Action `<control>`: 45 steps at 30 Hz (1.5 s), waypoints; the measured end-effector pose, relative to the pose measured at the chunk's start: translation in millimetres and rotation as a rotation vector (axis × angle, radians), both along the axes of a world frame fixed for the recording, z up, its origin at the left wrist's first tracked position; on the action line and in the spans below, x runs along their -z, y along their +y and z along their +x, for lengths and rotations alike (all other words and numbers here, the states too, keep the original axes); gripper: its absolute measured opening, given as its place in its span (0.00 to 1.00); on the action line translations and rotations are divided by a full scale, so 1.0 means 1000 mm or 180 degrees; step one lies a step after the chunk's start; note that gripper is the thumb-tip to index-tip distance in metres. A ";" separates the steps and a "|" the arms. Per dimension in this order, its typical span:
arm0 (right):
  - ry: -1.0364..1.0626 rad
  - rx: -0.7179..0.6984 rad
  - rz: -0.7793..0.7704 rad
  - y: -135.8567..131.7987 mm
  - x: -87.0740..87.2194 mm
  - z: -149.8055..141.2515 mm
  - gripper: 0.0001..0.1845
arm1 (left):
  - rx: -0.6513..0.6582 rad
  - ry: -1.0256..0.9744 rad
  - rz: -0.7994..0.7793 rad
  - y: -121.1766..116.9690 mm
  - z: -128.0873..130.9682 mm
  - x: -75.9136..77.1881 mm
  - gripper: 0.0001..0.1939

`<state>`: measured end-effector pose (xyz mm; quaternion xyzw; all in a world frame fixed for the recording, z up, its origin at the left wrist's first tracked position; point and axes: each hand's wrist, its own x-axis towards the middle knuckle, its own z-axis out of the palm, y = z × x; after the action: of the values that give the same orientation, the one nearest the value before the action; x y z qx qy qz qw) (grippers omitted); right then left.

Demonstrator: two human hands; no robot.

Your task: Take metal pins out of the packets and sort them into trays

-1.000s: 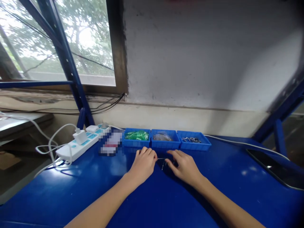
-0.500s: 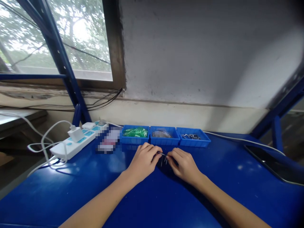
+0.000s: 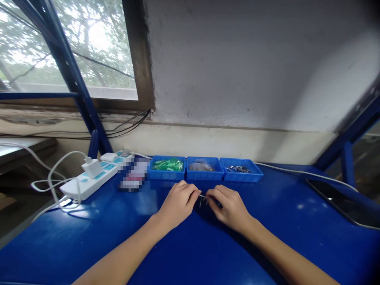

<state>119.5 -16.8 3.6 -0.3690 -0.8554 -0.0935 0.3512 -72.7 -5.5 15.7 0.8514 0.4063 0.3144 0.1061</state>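
Observation:
Over the blue table, in the middle of the head view, both hands meet around a thin, shiny metal piece (image 3: 204, 196). My left hand (image 3: 179, 201) pinches its left end between thumb and fingertips. At the right end, the thumb and curled fingers of my right hand (image 3: 228, 205) are closed on the same piece. Short bright slivers show just below it; whether they hang from it or lie on the table, I cannot tell. Fingers cover both ends. Behind the hands stands a blue bin of small metal parts (image 3: 241, 176).
Left of that bin are a blue bin with clear bags (image 3: 204, 176) and one with green bagged items (image 3: 166, 174). A white power strip (image 3: 80, 190) with looped cable and a blurred-out flat object (image 3: 134, 176) lie at left. A black phone-like device (image 3: 341, 202) rests at right.
The thin piece between my fingers looks brighter and slightly tilted now, and my left fingertips sit a little lower. Both hands stay nearly in place; the view has shifted slightly.

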 end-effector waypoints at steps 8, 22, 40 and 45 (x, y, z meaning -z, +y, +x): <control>-0.0008 0.0093 0.0087 -0.003 -0.002 -0.004 0.07 | -0.0276 0.0075 0.0057 0.000 0.000 0.001 0.14; 0.0269 -0.0235 -0.0100 -0.004 -0.004 0.001 0.09 | 0.0445 -0.0534 0.0248 -0.002 -0.003 -0.004 0.06; 0.0267 0.2457 0.0694 0.041 -0.014 0.071 0.19 | -0.0632 0.0546 -0.0018 -0.006 0.014 0.023 0.06; 0.0428 0.1962 -0.0303 0.033 -0.003 0.064 0.20 | -0.0602 0.0522 -0.0009 0.001 0.006 0.022 0.07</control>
<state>183.8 16.3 6.2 -0.6322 -0.6816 -0.1308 0.3444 -66.7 -4.9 -6.3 0.8320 0.4925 0.2518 0.0436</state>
